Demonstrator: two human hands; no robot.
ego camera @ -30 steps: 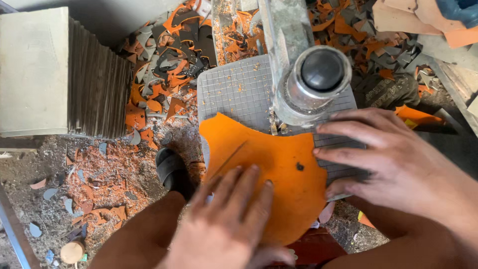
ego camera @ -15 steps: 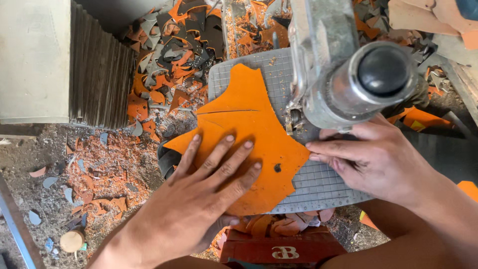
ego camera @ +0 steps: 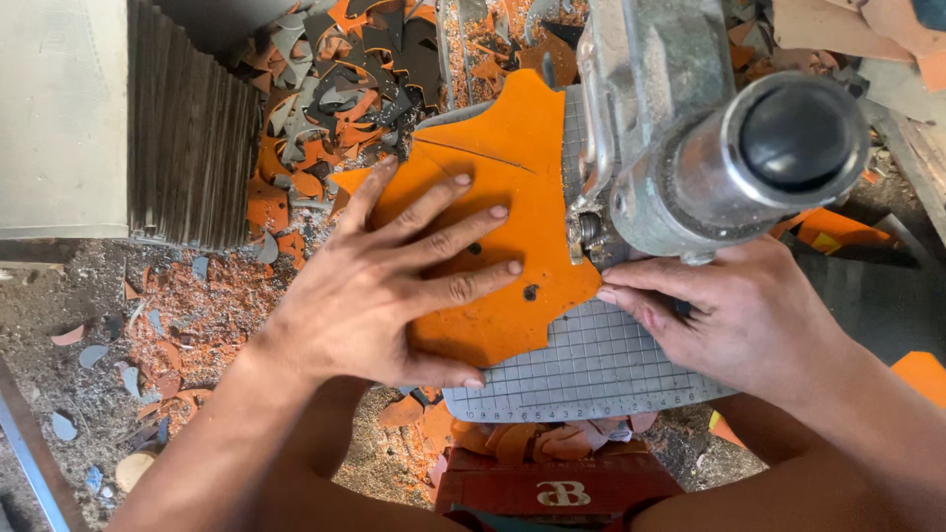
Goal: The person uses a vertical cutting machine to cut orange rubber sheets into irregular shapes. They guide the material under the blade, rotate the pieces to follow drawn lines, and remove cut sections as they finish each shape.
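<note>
An orange leather-like sheet [ego camera: 524, 187] with a cut slit and a small hole lies on a grey gridded machine table [ego camera: 591, 369]. My left hand [ego camera: 394, 286] presses flat on the sheet, fingers spread. My right hand [ego camera: 734, 315] rests at the sheet's right edge, fingertips touching it under the grey metal machine head [ego camera: 709, 128], whose round dark-capped cylinder points up at the camera. Neither hand grips anything.
Orange and dark offcuts [ego camera: 335, 89] pile up behind the table at the top. A stack of thin dark sheets [ego camera: 187, 128] stands at left. Scraps and dust litter the floor [ego camera: 148, 335]. A red-brown box [ego camera: 557, 488] sits below the table.
The sheet has slid up and left across the gridded table, further under the machine head. My left hand moved up with it and spread wider; my right hand stayed at its right edge.
</note>
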